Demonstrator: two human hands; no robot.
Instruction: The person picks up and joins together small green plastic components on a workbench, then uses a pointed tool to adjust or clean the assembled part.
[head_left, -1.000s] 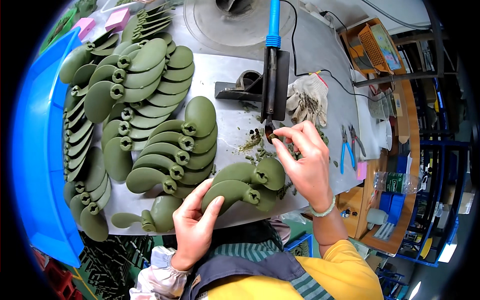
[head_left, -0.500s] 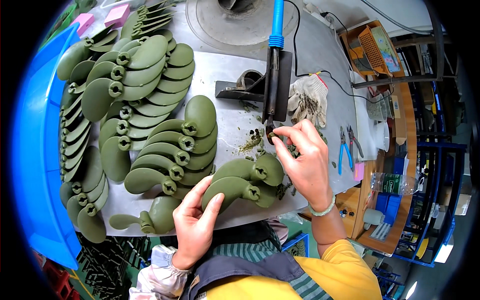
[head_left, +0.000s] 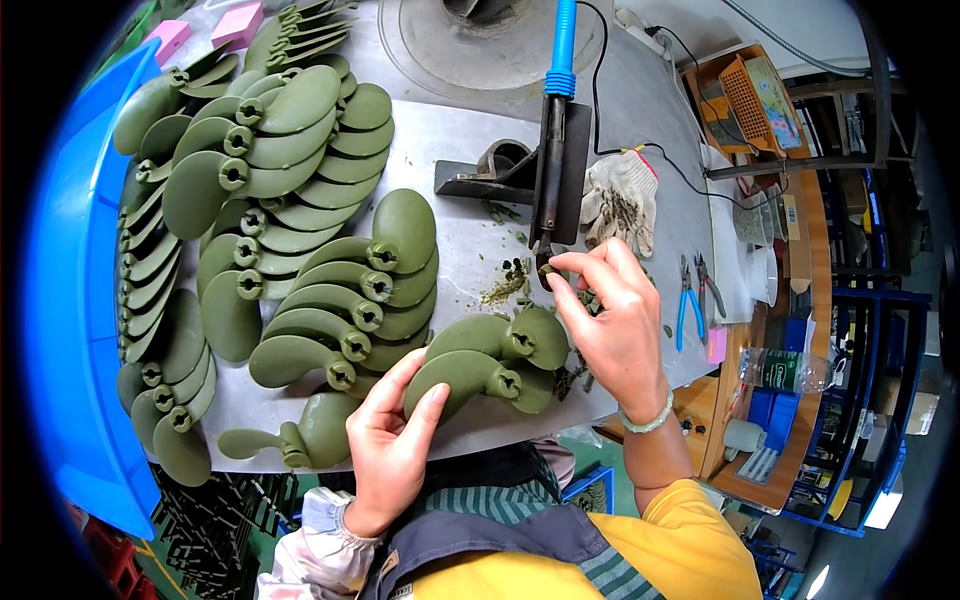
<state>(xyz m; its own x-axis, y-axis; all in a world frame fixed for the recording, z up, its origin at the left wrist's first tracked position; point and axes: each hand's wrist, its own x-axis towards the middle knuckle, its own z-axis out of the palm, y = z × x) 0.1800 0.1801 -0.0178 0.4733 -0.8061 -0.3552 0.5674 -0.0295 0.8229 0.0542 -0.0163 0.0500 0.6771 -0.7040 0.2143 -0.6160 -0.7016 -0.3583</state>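
Near the worktop's (head_left: 465,125) front edge, the left hand (head_left: 388,450) pinches a green propeller (head_left: 450,382). The right hand (head_left: 618,318), fingertips nearly together, grips a small green piece (head_left: 546,271).

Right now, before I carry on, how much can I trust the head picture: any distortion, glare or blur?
Head view: the blue bin bows along the black fisheye rim; head view: the tabletop has a pale sheen; head view: the held green propeller looks fairly sharp, but what the right grip pinches is too small to make out clearly.
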